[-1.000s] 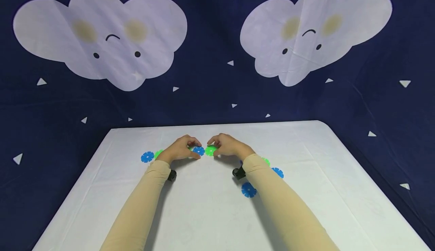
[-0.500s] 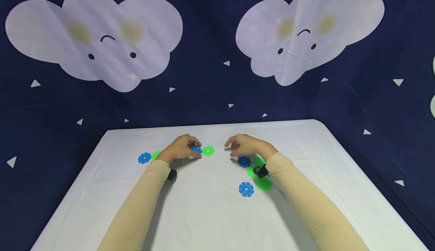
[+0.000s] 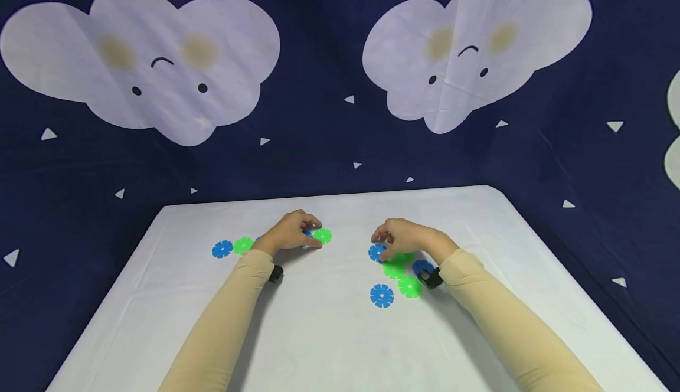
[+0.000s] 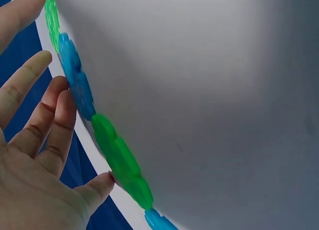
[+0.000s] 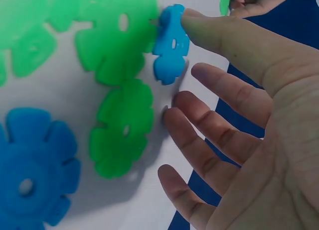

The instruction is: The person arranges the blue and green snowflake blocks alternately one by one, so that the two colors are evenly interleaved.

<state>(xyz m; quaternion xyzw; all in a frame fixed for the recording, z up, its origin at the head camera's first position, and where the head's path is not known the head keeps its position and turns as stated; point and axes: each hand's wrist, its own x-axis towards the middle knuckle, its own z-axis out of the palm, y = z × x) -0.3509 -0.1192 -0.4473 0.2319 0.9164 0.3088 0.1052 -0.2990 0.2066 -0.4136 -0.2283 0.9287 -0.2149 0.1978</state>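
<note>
A row of notched plastic discs, blue and green by turns, runs along the far part of the white table. My left hand (image 3: 293, 231) arches over this row, thumb and fingertips beside the green disc (image 3: 323, 237) at its right end. In the left wrist view, fingertips lie right along the edges of a blue disc (image 4: 76, 78) and a green disc (image 4: 122, 163). At the right cluster, my right hand (image 3: 408, 238) reaches down with bent, spread fingers around a blue disc (image 3: 376, 253). Its thumb tip overlaps that blue disc (image 5: 171, 46) in the right wrist view; the other fingers stand apart from it.
Loose green discs (image 3: 409, 287) and a blue disc (image 3: 382, 296) lie nearer on the right, another blue disc (image 3: 423, 267) by the right wrist. The row's left end shows a blue disc (image 3: 222, 249). A dark cloth with clouds hangs behind the white table (image 3: 319, 333).
My right hand has left the green disc at the row's end and moved right, then down to the blue disc in the cluster. The left hand has stayed over the row, shifting slightly right along it.
</note>
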